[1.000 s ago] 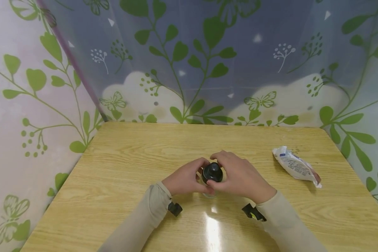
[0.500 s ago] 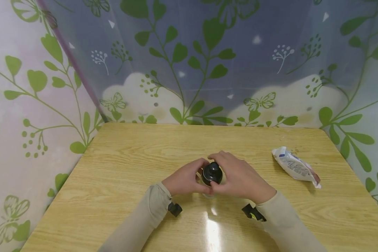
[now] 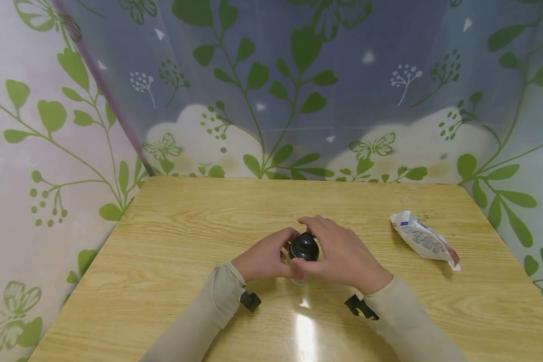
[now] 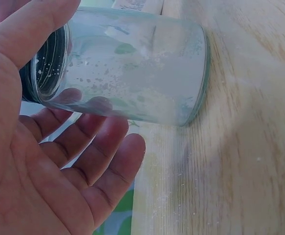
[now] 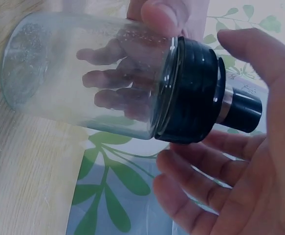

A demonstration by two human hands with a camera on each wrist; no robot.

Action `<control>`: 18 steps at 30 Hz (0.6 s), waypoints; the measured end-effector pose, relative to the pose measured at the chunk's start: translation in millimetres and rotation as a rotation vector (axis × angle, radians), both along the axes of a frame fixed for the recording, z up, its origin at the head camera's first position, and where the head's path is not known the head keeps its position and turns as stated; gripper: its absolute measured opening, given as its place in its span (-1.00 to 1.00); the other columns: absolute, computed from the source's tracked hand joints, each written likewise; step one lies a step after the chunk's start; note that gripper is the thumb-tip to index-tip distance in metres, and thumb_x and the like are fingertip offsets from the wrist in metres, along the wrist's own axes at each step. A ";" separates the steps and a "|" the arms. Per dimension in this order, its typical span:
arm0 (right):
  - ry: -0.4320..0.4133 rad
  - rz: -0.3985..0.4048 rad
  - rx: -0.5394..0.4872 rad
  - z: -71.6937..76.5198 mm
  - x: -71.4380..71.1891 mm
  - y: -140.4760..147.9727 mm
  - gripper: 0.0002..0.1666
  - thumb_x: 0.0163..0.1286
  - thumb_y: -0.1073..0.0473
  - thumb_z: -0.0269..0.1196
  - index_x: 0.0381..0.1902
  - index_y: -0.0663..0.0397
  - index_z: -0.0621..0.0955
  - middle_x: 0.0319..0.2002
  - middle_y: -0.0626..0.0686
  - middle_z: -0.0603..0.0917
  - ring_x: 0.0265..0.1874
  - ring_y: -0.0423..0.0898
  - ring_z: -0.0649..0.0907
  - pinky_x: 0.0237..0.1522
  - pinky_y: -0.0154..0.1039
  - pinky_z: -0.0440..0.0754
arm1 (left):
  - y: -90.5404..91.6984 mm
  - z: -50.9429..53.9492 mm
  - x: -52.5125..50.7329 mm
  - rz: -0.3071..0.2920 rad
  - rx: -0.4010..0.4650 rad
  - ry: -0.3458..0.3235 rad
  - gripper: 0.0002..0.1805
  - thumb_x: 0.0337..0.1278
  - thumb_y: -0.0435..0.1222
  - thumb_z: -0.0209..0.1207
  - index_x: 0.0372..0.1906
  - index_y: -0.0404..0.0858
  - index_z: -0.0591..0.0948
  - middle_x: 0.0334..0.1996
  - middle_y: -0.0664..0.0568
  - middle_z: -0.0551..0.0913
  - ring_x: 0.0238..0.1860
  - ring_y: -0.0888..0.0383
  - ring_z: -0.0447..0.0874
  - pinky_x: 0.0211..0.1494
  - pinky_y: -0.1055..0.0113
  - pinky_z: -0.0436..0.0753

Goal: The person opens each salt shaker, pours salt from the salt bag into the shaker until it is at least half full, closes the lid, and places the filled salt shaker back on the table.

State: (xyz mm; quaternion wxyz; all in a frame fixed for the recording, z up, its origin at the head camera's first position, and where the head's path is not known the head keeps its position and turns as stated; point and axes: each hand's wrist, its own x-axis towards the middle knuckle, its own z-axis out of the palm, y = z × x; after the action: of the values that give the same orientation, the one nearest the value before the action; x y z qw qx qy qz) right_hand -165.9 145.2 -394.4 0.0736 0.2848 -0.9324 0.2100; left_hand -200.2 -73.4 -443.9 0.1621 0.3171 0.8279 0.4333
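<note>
A clear glass jar (image 4: pixel 132 68) stands on the table with pale specks on its wall. My left hand (image 3: pixel 263 259) holds it near the top, thumb on one side and fingers on the other. A black lid (image 5: pixel 191 93) with a short knob (image 5: pixel 245 111) sits on the jar's mouth. Around that lid curves my right hand (image 3: pixel 344 254), its thumb at the near side and its fingers at the far side in the head view. In the right wrist view this thumb looks slightly apart from the lid, while the fingertips lie close against its edge.
A crumpled white packet (image 3: pixel 423 237) with print lies on the wooden table (image 3: pixel 185 216) to the right. Leaf-patterned cloth walls (image 3: pixel 271 100) rise along the table's back and sides. A black wrist camera (image 3: pixel 251 301) hangs beside the left sleeve.
My right thumb has shifted a little along the near side of the lid, and the right hand has moved slightly left. The left hand and the jar stay almost in place.
</note>
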 end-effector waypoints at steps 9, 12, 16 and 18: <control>0.006 -0.026 0.025 -2.0 -0.6 -1.5 -0.09 0.26 -0.47 0.35 0.31 0.06 0.56 0.16 0.05 0.68 -0.03 -0.03 0.71 -0.16 -0.02 0.71 | -1.2 -1.2 0.2 -0.003 0.006 -0.009 -0.27 -0.04 0.09 0.56 0.21 0.07 0.47 0.05 0.28 0.60 0.00 0.15 0.59 -0.06 0.31 0.68; 0.008 -0.008 0.022 -2.3 -0.7 -1.6 -0.12 0.28 -0.42 0.37 0.31 0.06 0.55 0.15 0.06 0.68 -0.05 -0.04 0.71 -0.18 -0.04 0.71 | -1.2 -1.9 0.0 -0.001 0.000 -0.008 -0.28 -0.04 0.09 0.56 0.20 0.07 0.47 0.05 0.27 0.60 0.00 0.15 0.59 -0.06 0.32 0.69; 0.002 0.005 0.014 -2.0 -0.3 -1.5 -0.14 0.28 -0.37 0.38 0.33 0.06 0.54 0.18 0.08 0.67 0.06 0.04 0.71 -0.12 0.01 0.72 | -0.7 -2.3 -0.1 -0.001 0.004 -0.010 -0.29 -0.03 0.07 0.57 0.19 0.06 0.48 0.05 0.26 0.59 0.01 0.16 0.60 -0.05 0.33 0.69; -0.001 0.008 0.012 -1.4 0.3 -1.4 -0.14 0.28 -0.34 0.39 0.34 0.07 0.53 0.20 0.08 0.66 0.15 0.10 0.68 -0.07 0.05 0.73 | -0.6 -2.3 -0.2 -0.001 0.006 -0.009 -0.30 -0.04 0.06 0.57 0.19 0.05 0.48 0.05 0.26 0.60 0.01 0.16 0.60 -0.05 0.33 0.69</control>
State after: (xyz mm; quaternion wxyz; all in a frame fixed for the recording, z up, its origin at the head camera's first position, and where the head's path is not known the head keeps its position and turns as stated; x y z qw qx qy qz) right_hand -165.7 143.7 -395.8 0.0705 0.2889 -0.9326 0.2046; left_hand -200.4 -74.0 -446.2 0.1649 0.3161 0.8257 0.4373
